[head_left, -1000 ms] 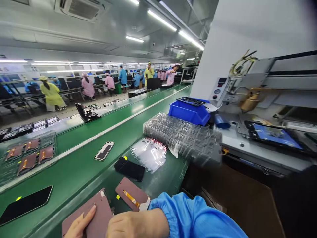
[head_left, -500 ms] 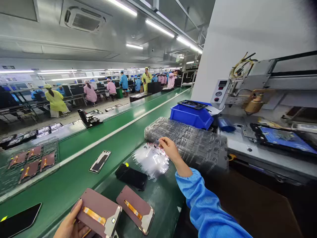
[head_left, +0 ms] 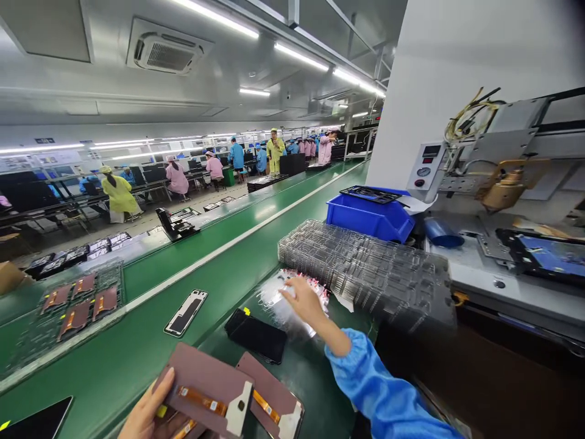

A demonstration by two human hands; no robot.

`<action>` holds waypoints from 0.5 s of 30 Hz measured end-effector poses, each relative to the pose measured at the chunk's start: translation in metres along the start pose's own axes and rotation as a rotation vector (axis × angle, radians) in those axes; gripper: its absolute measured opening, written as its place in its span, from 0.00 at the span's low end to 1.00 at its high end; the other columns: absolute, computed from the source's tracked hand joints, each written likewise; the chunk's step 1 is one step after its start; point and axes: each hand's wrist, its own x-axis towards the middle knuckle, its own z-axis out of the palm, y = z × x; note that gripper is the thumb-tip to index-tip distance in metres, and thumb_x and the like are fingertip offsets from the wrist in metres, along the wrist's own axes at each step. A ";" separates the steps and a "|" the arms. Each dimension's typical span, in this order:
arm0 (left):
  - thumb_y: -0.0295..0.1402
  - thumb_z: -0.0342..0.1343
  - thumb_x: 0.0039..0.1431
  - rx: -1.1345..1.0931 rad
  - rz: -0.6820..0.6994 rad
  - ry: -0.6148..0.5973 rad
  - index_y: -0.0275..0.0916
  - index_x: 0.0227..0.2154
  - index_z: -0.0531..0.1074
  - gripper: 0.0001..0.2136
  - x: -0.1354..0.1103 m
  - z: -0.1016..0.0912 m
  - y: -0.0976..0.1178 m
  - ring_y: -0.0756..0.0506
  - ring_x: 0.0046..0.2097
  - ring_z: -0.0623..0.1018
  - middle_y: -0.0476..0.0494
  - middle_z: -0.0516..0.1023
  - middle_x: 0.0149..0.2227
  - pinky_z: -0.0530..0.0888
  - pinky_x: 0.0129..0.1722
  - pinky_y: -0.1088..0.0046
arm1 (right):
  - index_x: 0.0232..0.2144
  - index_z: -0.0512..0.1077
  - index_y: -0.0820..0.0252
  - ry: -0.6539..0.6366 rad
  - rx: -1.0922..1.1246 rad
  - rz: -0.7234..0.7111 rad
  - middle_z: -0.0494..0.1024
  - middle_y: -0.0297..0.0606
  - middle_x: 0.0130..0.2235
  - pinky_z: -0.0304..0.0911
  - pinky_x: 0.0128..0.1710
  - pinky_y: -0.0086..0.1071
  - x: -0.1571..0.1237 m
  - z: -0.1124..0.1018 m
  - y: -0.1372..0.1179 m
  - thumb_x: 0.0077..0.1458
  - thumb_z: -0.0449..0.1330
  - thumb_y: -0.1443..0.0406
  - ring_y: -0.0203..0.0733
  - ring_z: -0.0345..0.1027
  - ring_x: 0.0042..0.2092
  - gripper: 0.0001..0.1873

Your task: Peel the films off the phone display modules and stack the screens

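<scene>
My left hand grips a phone screen by its left edge, its brown back turned up with an orange flex cable and a silver end. Under it, part of another orange cable shows near my fingers. A second brown-backed phone screen lies on the green surface, partly covered by the held one. My right hand, in a blue sleeve, is over a pile of clear film pieces with red tabs. Its thumb and fingers are bent together; anything between them is too small to make out. A black phone lies between the hands.
Stacked clear plastic trays stand right of the films, with a blue bin behind. A white-edged phone part and a dark phone lie on the green belt. A machine stands at right; co-workers sit far off.
My right hand has moved left and lower over the films. The held screen has shifted right and now overlaps the one on the surface. The whole view has turned slightly.
</scene>
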 end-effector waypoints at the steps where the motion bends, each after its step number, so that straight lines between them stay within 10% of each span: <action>1: 0.28 0.68 0.46 -0.025 0.012 -0.044 0.37 0.42 0.74 0.18 0.000 0.009 -0.004 0.43 0.37 0.83 0.44 0.83 0.39 0.81 0.36 0.69 | 0.38 0.75 0.62 -0.122 0.058 -0.020 0.78 0.47 0.43 0.70 0.42 0.37 -0.012 0.018 -0.009 0.61 0.49 0.40 0.46 0.74 0.43 0.33; 4: 0.38 0.69 0.46 -0.055 0.046 -0.266 0.36 0.35 0.74 0.16 0.000 0.037 -0.025 0.47 0.26 0.79 0.48 0.79 0.27 0.78 0.28 0.74 | 0.28 0.76 0.63 -0.484 0.239 -0.034 0.79 0.45 0.30 0.70 0.31 0.34 -0.051 0.070 -0.034 0.58 0.25 0.35 0.42 0.75 0.29 0.51; 7: 0.54 0.56 0.56 0.119 0.073 -0.457 0.39 0.34 0.72 0.20 0.014 0.053 -0.044 0.50 0.14 0.66 0.58 0.62 0.13 0.72 0.18 0.70 | 0.38 0.77 0.65 -0.932 0.802 0.194 0.80 0.46 0.35 0.70 0.33 0.33 -0.078 0.098 -0.045 0.57 0.33 0.33 0.41 0.76 0.32 0.49; 11: 0.57 0.52 0.55 0.648 0.436 -0.124 0.38 0.43 0.75 0.26 0.073 0.031 -0.036 0.39 0.38 0.81 0.40 0.80 0.32 0.76 0.42 0.60 | 0.41 0.76 0.69 -1.118 1.344 0.557 0.80 0.41 0.32 0.71 0.32 0.29 -0.074 0.101 -0.040 0.45 0.59 0.34 0.40 0.76 0.31 0.43; 15: 0.48 0.64 0.40 0.879 0.501 0.235 0.32 0.56 0.67 0.40 0.136 -0.020 -0.012 0.29 0.66 0.60 0.26 0.65 0.62 0.57 0.64 0.51 | 0.44 0.75 0.70 -1.000 1.426 0.739 0.80 0.40 0.29 0.71 0.27 0.31 -0.065 0.091 -0.035 0.51 0.55 0.35 0.41 0.76 0.27 0.43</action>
